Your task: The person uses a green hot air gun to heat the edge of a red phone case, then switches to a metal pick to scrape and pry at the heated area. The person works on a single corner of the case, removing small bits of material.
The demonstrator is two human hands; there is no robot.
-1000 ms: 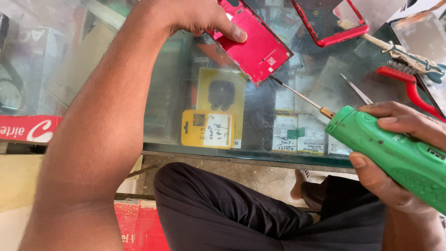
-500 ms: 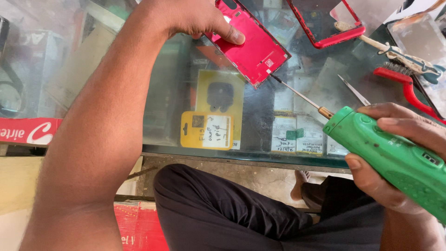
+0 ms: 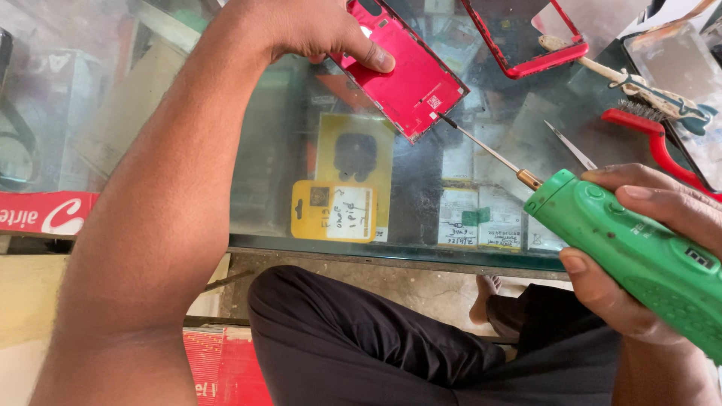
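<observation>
Red phone back panel (image 3: 410,79) held flat on the glass table (image 3: 286,188) while a green electric screwdriver (image 3: 639,259) works its lower corner.

The left hand (image 3: 316,26) presses the panel down, thumb laid flat on its face, the other fingers hidden. The right hand (image 3: 639,225) has its fingers wrapped tight around the screwdriver, whose thin bit touches the panel's edge. A red phone frame (image 3: 526,45), tweezers (image 3: 571,146) and red-handled pliers (image 3: 662,143) lie nearby on the glass.
</observation>
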